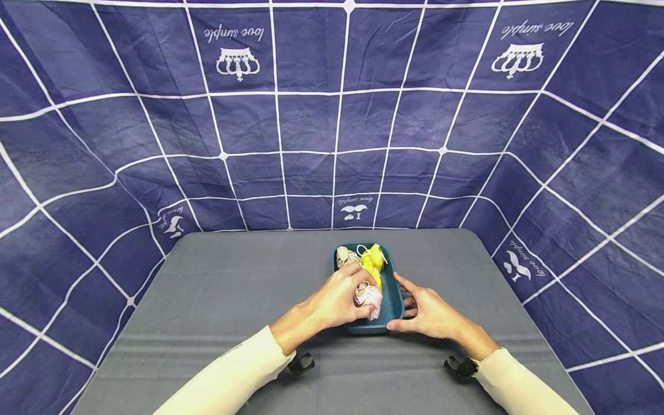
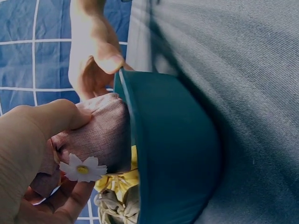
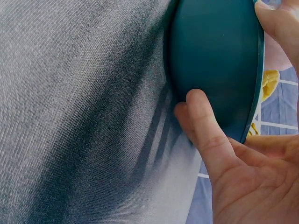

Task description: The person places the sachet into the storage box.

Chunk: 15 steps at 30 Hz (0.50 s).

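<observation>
A teal plastic tray [image 1: 395, 288] lies on the grey table, with small cloth pouches inside. My left hand [image 1: 339, 295] pinches a pink cloth pouch [image 1: 369, 297] between thumb and fingers, over the near part of the tray. A white daisy [image 2: 82, 168] decorates that pouch in the left wrist view. My right hand [image 1: 433, 311] holds the tray at its right side, thumb at the near corner of the rim. Its other fingers [image 3: 205, 121] lie against the outer wall. Beyond the left hand sit a yellow pouch [image 1: 373, 257] and a beige pouch [image 1: 346, 256].
The grey cloth-covered table [image 1: 249, 276] stretches out on both sides of the tray. Dark blue fabric [image 1: 311, 127] with white grid lines hangs behind and at both sides. Black straps [image 1: 302, 363] show at the cuffs of the cream sleeves [image 1: 233, 374].
</observation>
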### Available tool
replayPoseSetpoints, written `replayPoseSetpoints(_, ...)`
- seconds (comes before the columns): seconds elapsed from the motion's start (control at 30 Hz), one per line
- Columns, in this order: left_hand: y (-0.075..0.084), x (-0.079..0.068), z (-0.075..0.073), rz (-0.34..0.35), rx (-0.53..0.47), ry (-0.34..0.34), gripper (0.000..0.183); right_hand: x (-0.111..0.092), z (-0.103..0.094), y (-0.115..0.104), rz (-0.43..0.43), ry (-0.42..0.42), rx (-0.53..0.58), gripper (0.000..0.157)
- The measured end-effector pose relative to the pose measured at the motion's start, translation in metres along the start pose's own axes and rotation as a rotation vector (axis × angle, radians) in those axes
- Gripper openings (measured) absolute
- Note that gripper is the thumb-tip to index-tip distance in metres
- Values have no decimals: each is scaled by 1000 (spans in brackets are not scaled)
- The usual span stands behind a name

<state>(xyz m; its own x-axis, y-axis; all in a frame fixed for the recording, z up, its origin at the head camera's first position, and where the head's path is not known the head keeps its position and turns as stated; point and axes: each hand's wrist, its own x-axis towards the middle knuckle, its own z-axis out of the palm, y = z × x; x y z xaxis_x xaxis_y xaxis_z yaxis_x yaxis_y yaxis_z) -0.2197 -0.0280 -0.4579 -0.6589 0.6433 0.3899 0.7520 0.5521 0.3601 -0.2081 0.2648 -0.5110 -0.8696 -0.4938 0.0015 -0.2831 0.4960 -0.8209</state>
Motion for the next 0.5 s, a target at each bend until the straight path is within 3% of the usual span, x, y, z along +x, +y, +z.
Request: replayPoseSetpoints(0.5,-2,-1,7,9,38,-41,47,1,0,4,-4,5,-10,126)
